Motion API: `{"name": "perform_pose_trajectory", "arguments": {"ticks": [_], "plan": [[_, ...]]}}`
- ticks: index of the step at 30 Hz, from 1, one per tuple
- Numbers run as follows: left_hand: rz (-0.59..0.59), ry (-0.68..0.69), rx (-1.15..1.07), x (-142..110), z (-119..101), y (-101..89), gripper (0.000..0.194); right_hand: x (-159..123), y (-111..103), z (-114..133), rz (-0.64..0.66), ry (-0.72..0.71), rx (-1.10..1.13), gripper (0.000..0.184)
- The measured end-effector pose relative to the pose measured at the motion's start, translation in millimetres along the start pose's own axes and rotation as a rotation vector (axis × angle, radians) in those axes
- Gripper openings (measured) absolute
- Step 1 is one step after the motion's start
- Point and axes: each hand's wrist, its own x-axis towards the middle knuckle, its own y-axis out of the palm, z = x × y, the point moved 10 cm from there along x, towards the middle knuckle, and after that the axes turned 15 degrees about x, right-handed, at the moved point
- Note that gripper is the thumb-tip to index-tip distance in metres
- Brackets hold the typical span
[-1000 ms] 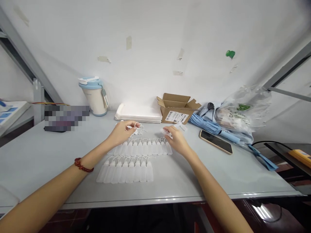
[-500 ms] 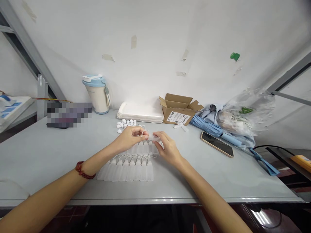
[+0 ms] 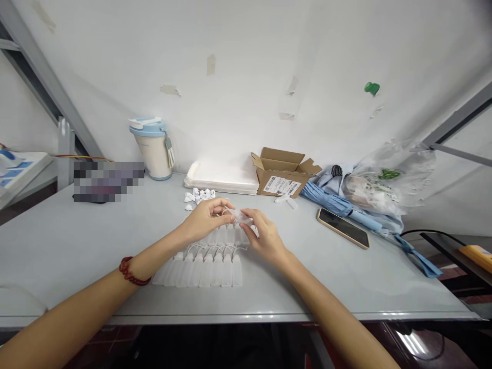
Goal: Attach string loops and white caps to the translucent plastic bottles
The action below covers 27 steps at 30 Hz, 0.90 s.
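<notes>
Above the bottle rows, my left hand point(image 3: 210, 219) pinches the neck end of a small translucent plastic bottle point(image 3: 244, 219), where a thin white strap curls by the fingertips. Thumb and fingers of my right hand point(image 3: 265, 233) are closed on the body of that same bottle. Fingers hide much of its top. Below lie similar bottles point(image 3: 207, 270) in a front row, side by side, their thin straps looping from the necks. A second row point(image 3: 223, 236) behind is partly covered by my hands. Several small white pieces point(image 3: 200, 195) sit in a heap beyond my left hand.
Along the wall stand a cream tumbler point(image 3: 154, 154), a stack of white envelopes or trays point(image 3: 223, 179) and an open cardboard box point(image 3: 282, 177). On the right lie a phone point(image 3: 343, 228), a folded blue umbrella point(image 3: 330, 199) and a clear plastic bag point(image 3: 384, 184).
My left fingers have shifted slightly around the bottle's neck end, and the strap loop shows less. My right hand stays nearly where it was.
</notes>
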Motion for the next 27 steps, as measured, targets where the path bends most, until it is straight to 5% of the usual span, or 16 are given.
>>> {"name": "perform_pose_trajectory", "arguments": {"ticks": [14, 24, 27], "plan": [[0.03, 0.073, 0.057, -1.0, -7.4, 2.8, 0.023, -2.1, 2.8, -2.3, 0.019, 0.051, 0.062, 0.03], [0.058, 0.045, 0.096, -1.8, -4.0, 5.8, 0.019, -6.1, 5.1, -16.3, -0.045, 0.322, 0.313, 0.022], [0.085, 0.049, 0.065, -2.3, -3.8, 8.7, 0.017, -9.3, 10.4, -26.4, -0.065, 0.497, 0.519, 0.023]]}}
